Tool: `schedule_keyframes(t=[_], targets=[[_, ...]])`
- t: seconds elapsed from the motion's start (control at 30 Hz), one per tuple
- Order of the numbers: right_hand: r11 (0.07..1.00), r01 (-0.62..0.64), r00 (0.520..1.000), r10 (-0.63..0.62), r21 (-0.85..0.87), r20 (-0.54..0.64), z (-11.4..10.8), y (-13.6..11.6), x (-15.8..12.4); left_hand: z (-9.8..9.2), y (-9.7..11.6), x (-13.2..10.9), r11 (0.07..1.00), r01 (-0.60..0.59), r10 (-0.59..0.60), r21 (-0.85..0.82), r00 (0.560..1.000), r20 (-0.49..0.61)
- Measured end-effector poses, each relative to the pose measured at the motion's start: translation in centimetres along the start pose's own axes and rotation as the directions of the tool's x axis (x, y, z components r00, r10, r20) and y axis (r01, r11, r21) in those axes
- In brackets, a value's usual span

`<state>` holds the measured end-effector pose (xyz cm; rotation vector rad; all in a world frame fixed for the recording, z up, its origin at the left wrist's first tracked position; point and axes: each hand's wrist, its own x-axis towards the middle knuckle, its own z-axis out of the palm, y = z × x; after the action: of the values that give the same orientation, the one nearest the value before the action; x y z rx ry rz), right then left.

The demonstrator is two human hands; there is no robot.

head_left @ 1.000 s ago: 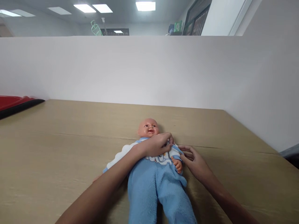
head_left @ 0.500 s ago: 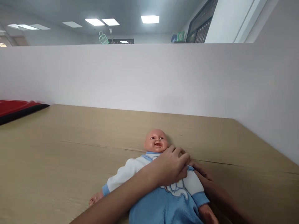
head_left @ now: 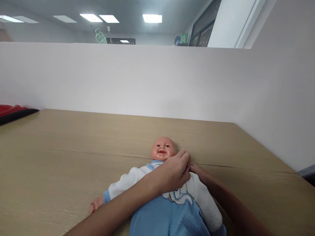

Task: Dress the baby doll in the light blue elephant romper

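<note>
Head view: a plastic baby doll in a white-and-blue fleece suit [head_left: 169, 214] is lying face-up on the tan wooden surface [head_left: 61, 164]. The left hand [head_left: 172, 173] is pinching its collar with closed fingers. The right hand [head_left: 198, 171], half hidden, is touching that shoulder, its grip impossible to tell.

Bald baby doll [head_left: 164, 149]: head is glossy, smooth moulded plastic. Its blue and white suit [head_left: 172, 209] is fuzzy fleece cloth, matt. Tan counter [head_left: 73, 157]: wood-grain laminate, matt, smooth. White partition wall [head_left: 147, 82]: matt, smooth. Red tray [head_left: 10, 109]: glossy plastic.
</note>
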<state>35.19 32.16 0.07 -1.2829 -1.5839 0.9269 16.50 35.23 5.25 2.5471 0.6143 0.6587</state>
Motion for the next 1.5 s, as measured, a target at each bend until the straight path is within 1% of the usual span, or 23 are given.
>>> schedule_keyframes(t=[0.1,0.17,0.23,0.33,0.43,0.53,0.63,0.67,0.73,0.83,0.9,1.0,1.07,1.13,1.17,1.2,1.23,1.27,1.3,1.33,1.37,1.43,1.5], targets=[[0.993,-0.103,0.993,0.099,0.065,0.070,-0.2,-0.7,-0.6,-0.2,0.0,-0.3,0.987,0.014,-0.018,0.160,0.999,0.028],[0.985,-0.157,0.985,0.152,0.071,0.077,-0.6,-0.7,-1.7,-0.2,0.0,-0.4,0.966,0.016,-0.027,0.256,0.999,0.041],[0.981,-0.191,0.979,0.187,0.038,0.083,-1.0,-0.7,-3.4,-0.2,0.1,-0.5,0.951,0.015,-0.034,0.309,0.998,0.056],[0.972,-0.184,0.970,0.204,-0.149,0.131,-1.7,-1.4,-6.3,-0.1,0.2,-0.7,0.940,-0.009,-0.019,0.341,0.997,0.078],[0.924,-0.068,0.959,0.164,-0.377,0.229,-3.3,-2.9,-7.9,-0.1,0.5,-0.9,0.909,-0.034,-0.012,0.416,0.994,0.107],[0.877,0.054,0.927,0.133,-0.477,0.350,-6.5,-4.5,-7.1,-0.2,0.9,-1.2,0.875,-0.044,-0.022,0.483,0.991,0.129],[0.863,0.016,0.870,0.236,-0.505,0.432,-9.6,-5.6,-4.6,-0.2,1.4,-1.3,0.869,-0.053,-0.014,0.492,0.991,0.130],[0.867,0.001,0.849,0.262,-0.498,0.458,-10.2,-5.7,-3.8,-0.2,1.5,-1.3,0.866,-0.051,-0.017,0.498,0.991,0.130],[0.883,-0.007,0.842,0.258,-0.469,0.474,-10.6,-5.5,-2.4,-0.2,1.7,-1.3,0.858,-0.034,-0.041,0.512,0.990,0.135],[0.919,0.029,0.858,0.179,-0.394,0.482,-9.6,-4.4,-1.3,-0.5,1.9,-1.5,0.866,-0.015,-0.060,0.499,0.989,0.134],[0.928,0.084,0.860,0.116,-0.363,0.496,-8.7,-3.4,-1.2,-0.9,2.2,-1.9,0.892,-0.003,-0.046,0.452,0.994,0.097],[0.903,0.158,0.868,0.066,-0.400,0.492,-8.1,-2.2,-1.7,-1.5,3.2,-3.6,0.949,0.031,-0.020,0.313,0.999,-0.041],[0.858,0.191,0.897,0.044,-0.476,0.439,-7.8,-1.6,-2.6,-1.7,4.0,-5.8,0.979,0.070,-0.036,0.194,0.984,-0.172],[0.793,0.216,0.953,-0.045,-0.569,0.300,-7.3,-1.4,-4.1,-1.7,4.9,-8.7,0.985,0.150,-0.118,0.082,0.944,-0.309],[0.769,0.214,0.973,-0.112,-0.602,0.203,-6.7,-1.4,-5.1,-1.5,5.2,-10.3,0.978,0.203,-0.173,0.040,0.909,-0.380],[0.759,0.193,0.981,-0.164,-0.621,0.104,-5.9,-1.4,-6.2,-1.3,5.5,-12.0,0.960,0.279,-0.251,0.004,0.868,-0.428],[0.783,0.156,0.985,-0.171,-0.603,0.032,-5.0,-1.6,-7.3,-1.1,5.6,-13.7,0.944,0.328,-0.310,-0.043,0.829,-0.465],[0.831,0.114,0.986,-0.160,-0.544,-0.039,-3.8,-1.8,-8.4,-0.8,5.6,-15.2,0.912,0.390,-0.400,-0.124,0.787,-0.470],[0.880,0.060,0.996,-0.083,-0.470,-0.029,-2.6,-2.1,-9.4,-0.5,5.4,-16.5,0.870,0.442,-0.492,-0.217,0.756,-0.432],[0.921,0.014,0.999,-0.001,-0.388,0.035,-1.4,-2.4,-10.1,-0.3,5.2,-17.5,0.826,0.476,-0.562,-0.302,0.743,-0.365],[0.947,-0.029,0.997,0.048,-0.321,0.053,-0.4,-2.7,-10.6,-0.1,4.9,-18.3,0.778,0.501,-0.615,-0.379,0.732,-0.294],[0.969,-0.104,0.987,0.129,-0.223,0.100,1.1,-3.2,-10.8,0.0,4.2,-18.9,0.704,0.521,-0.659,-0.482,0.733,-0.170],[0.978,-0.144,0.976,0.166,-0.152,0.144,1.4,-3.5,-10.1,-0.3,3.8,-18.8,0.665,0.505,-0.657,-0.551,0.745,-0.111]])
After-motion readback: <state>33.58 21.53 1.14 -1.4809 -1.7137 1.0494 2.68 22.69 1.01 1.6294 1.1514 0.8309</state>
